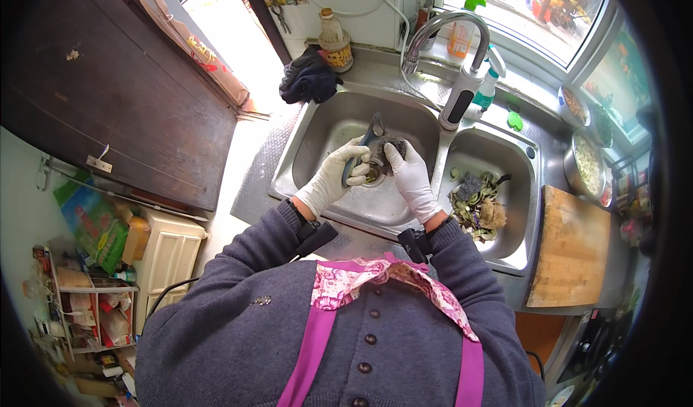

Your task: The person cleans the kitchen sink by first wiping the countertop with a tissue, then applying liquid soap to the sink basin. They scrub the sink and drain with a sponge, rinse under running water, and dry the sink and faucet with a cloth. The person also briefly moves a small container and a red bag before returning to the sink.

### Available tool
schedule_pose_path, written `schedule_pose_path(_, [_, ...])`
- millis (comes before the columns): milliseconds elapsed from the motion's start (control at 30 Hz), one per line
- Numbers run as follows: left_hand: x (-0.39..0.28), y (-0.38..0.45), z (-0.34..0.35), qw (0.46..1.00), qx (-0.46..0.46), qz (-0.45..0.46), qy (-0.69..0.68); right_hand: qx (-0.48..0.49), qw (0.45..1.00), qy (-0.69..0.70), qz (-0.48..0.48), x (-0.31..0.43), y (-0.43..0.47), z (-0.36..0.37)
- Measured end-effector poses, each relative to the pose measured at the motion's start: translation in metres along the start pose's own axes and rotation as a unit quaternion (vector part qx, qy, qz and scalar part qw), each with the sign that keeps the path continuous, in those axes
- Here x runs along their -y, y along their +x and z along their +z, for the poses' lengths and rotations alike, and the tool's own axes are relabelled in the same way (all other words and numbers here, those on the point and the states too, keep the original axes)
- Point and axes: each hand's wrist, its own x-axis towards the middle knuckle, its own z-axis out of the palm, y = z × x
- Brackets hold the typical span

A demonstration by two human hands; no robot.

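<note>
Over the left basin of a steel double sink (319, 136), my gloved left hand (340, 171) grips a dark blue-grey handled tool (373, 128), which looks like a peeler. Its tip points away from me. My gloved right hand (410, 177) pinches a dark grey scouring pad (397, 146) just right of the tool; whether pad and tool touch is hard to tell. Below them the drain (373, 174) shows some greenish scraps. In the right basin lie vegetable peelings (476, 220), a second grey scouring pad (469, 186) and a tan, fibrous scrubber (491, 214).
A faucet (457, 101) rises behind the basins. Dark cloths (309, 76) and a jug (334, 44) stand at the back left, spray bottles (460, 36) by the window. A wooden cutting board (571, 247) and a bowl of chopped food (586, 163) are at the right.
</note>
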Motion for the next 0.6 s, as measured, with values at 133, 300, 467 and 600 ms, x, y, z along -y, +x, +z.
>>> schedule_pose_path(133, [0.004,-0.001,0.004,0.995,-0.034,0.038,0.085,-0.015,1.000,-0.010,0.000,-0.001,0.003,-0.008])
schedule_pose_path(300, [0.009,-0.002,0.007,0.987,-0.042,0.054,0.142,-0.041,0.998,-0.052,-0.020,0.003,0.007,-0.013])
schedule_pose_path(467, [0.011,0.000,0.006,0.973,-0.040,0.076,0.216,-0.034,0.975,-0.218,-0.040,0.021,0.001,-0.001])
schedule_pose_path(600, [0.016,0.000,0.013,0.945,-0.086,0.039,0.315,0.020,0.911,-0.401,-0.094,0.030,0.006,0.013])
